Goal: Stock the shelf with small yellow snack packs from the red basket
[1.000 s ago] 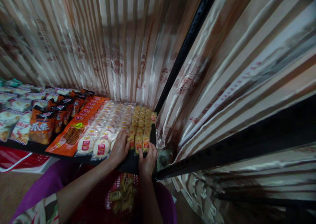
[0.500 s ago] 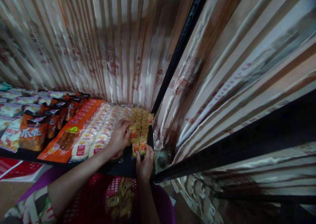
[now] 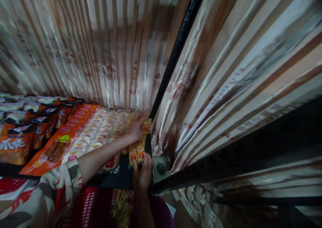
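Small yellow snack packets (image 3: 140, 144) with red labels stand in rows at the right end of a dark shelf (image 3: 125, 174). My left hand (image 3: 136, 129) reaches across the back rows, fingers stretched out over them and touching a packet with a red label (image 3: 146, 126) at the far right; part of the fingers is hidden. At the front of the rows, my right hand (image 3: 143, 174) has its thumb and fingers closed against the two foremost packets (image 3: 136, 154). Clear-wrapped white round crackers (image 3: 87, 139) lie in rows just left of the yellow packets.
Orange flat snack bags (image 3: 54, 151) and upright orange-black bags (image 3: 17, 144) fill the shelf's left. Below is a red basket (image 3: 88, 204) with yellow packets (image 3: 122, 208). A black post (image 3: 173, 58) and striped printed sheeting (image 3: 118, 53) border the back and right.
My left hand has moved from the rows' left side to the back, over the packets. My right hand remains at the front packets. The view has shifted slightly right.
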